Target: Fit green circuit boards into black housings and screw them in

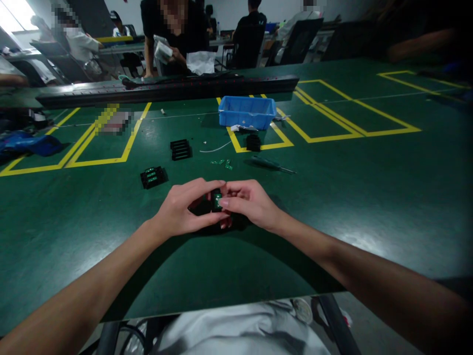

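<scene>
Between my two hands, just above the green table, is a small black plastic housing with a green circuit board (pixel 217 199) in it. My left hand (pixel 188 204) grips it from the left, thumb below and fingers above. From the other side my right hand (pixel 248 201) holds it too, its thumb pressed near the board. Beyond them lie several loose green circuit boards (pixel 223 163). A black slotted holder with green boards in it (pixel 152 176) sits to the left, and a black slotted holder (pixel 180 149) stands farther back.
A screwdriver (pixel 272 164) lies right of the loose boards. Behind it are a black slotted part (pixel 253 143) and a blue bin (pixel 247 112). A long black rail (pixel 170 89) crosses the table's far side. A person (pixel 173 34) stands beyond it holding a white packet.
</scene>
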Motion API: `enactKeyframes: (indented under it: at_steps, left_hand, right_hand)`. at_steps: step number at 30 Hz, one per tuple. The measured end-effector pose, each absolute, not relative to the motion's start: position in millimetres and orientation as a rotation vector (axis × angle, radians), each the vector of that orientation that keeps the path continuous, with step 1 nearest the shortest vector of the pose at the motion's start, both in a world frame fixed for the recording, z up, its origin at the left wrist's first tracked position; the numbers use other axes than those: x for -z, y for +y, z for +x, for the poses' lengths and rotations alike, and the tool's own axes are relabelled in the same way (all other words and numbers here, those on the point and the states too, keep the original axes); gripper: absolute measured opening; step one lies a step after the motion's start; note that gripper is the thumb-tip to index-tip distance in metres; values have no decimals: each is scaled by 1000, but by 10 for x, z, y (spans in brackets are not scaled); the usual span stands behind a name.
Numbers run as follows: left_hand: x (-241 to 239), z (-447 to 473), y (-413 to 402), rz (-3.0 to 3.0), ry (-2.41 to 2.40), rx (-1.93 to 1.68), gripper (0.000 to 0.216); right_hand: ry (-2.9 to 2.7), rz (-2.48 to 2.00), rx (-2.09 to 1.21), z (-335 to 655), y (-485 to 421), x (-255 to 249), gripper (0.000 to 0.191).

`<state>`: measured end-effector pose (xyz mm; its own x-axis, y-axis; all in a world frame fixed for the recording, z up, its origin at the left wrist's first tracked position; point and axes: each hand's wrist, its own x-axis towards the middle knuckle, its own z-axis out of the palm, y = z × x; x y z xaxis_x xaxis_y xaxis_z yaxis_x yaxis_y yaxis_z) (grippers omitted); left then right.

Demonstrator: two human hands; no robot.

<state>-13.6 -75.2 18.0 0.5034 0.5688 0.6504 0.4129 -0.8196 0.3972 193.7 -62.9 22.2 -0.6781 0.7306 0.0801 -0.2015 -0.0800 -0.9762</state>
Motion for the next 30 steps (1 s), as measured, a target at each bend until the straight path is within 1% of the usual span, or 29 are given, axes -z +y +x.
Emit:
enactKeyframes:
  at_steps: [14,17,20,22,23,25,27,28,29,30]
  left_hand:
    - [-180,-133,-774,2571,877,-1206,61]
    - [-157,-118,-796,2494,901,-1198,60]
    - [-134,-93,-831,2332,986,-1158,56]
    - [-132,-69,-851,2186,1022,-1150,53]
    - [-135,-54,-859,2117,1030,-1148,52]
    - [-150,-25,-875,1997,1036,-1134,50]
    - [-166,5,-892,1880,1006,-1114,48]
    - [-171,20,-901,1815,971,-1103,48]
    - [-174,35,-909,1746,928,-1094,48]
    - [-174,51,-915,1676,886,-1082,49]
  right_hand:
    - [-1508,-552,-1859,1929,-628,-197,25]
    - [-1552,-563,-1810,1935,-614,-206,25]
    - [-1684,-598,-1692,1974,-563,-259,25]
    - [-1774,-663,-1527,2034,-487,-312,28]
    - [-1803,-720,-1392,2079,-432,-338,29]
    - [-1798,-889,-1010,2200,-287,-378,30]
    - [-1821,-1097,-528,2357,-109,-384,27]
    - [-1848,-1183,-361,2439,-17,-369,25]
    - [-1912,-1261,-264,2519,70,-343,24]
    - [-1979,-1331,-186,2591,149,-306,27]
